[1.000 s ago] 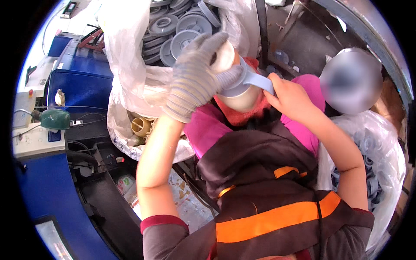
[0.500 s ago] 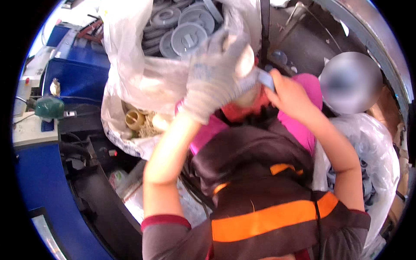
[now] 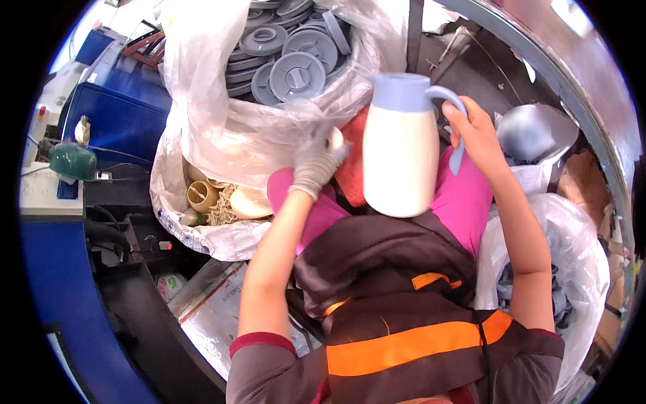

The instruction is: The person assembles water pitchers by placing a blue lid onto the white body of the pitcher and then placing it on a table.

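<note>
A factory workshop: a plastic sack of grey lids (image 3: 296,74) at upper centre, a blue machine (image 3: 118,111) at upper left.

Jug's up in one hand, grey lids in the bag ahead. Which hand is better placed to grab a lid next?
Left, probably. The left hand, gloved, holds no lid and sits by the clear bag of grey lids. The right hand grips the handle of the cream jug.

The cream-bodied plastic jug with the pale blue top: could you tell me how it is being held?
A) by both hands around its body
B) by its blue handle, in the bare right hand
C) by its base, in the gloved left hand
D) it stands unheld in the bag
B: the bare right hand grips the blue handle of the cream-bodied plastic jug, while the gloved left hand is apart from it, beside the clear plastic bag of grey round lids.
</note>
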Demonstrator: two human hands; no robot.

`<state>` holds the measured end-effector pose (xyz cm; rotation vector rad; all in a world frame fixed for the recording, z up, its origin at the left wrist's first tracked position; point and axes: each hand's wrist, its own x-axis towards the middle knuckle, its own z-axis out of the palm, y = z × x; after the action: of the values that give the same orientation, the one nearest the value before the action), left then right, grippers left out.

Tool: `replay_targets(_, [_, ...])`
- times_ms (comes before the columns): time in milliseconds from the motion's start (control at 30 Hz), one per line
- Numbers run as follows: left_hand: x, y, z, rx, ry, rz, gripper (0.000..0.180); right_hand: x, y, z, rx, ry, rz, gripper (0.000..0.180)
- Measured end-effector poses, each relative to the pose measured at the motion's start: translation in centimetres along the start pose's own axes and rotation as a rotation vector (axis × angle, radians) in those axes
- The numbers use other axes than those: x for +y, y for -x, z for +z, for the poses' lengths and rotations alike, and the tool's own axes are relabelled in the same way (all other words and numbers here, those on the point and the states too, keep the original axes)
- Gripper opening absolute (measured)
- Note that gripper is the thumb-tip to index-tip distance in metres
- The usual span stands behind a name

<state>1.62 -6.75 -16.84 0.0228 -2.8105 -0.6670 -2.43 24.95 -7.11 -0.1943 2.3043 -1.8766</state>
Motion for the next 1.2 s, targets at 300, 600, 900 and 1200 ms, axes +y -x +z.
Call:
replay_targets(300, [4.1,1.0,-8.3,-0.232,0.289,0.23,0.048,-5.5,-1.9,7.6,-0.625,0.227,-0.052,0.033])
replay_targets(600, [-1.6,7.6,-12.7,0.14,1.419,-0.705,0.05,1.3,-19.8,21.7,-0.023,0.978,-0.99,0.046])
replay_targets(900, [-3.0,9.2,-13.8,0.382,1.612,-0.751,0.053,1.6,-23.6,23.1,0.027,0.742,-0.579,0.048])
replay_targets(1200, [-3.0,8.2,-10.6,0.45,1.839,-0.815,0.05,-1.9,-4.5,12.1,-0.279,0.039,-0.569,0.056])
